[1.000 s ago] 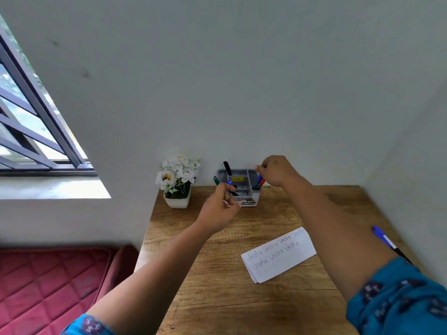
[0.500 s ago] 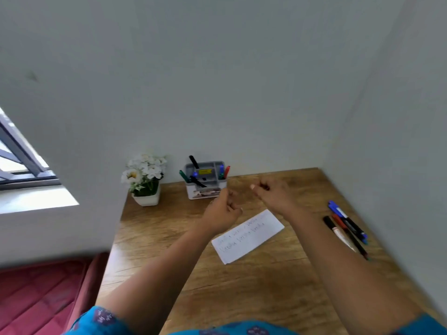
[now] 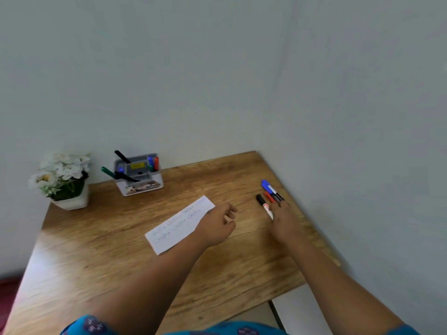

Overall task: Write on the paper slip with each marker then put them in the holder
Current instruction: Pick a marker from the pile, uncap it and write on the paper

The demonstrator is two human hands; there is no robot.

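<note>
A white paper slip [image 3: 175, 226] with lines of writing lies slanted mid-table. My left hand [image 3: 217, 224] hovers over its right end, fingers loosely curled, holding nothing. My right hand [image 3: 285, 222] reaches with straight fingers onto loose markers near the right wall: a black-capped white marker [image 3: 264, 204], a red marker [image 3: 269, 197] and a blue-capped marker [image 3: 268, 186]. Its fingertips cover their near ends. The grey and white holder [image 3: 141, 183] stands at the back with several markers in it, green, black, blue and red.
A white pot of white flowers [image 3: 64, 180] stands at the back left of the wooden table [image 3: 121, 262]. Walls close in behind and to the right. A white surface shows beyond the table's near right corner.
My right hand left the holder and swung right to the loose markers. My left hand drew back from the holder to the slip's right end. The view turned right, away from the window.
</note>
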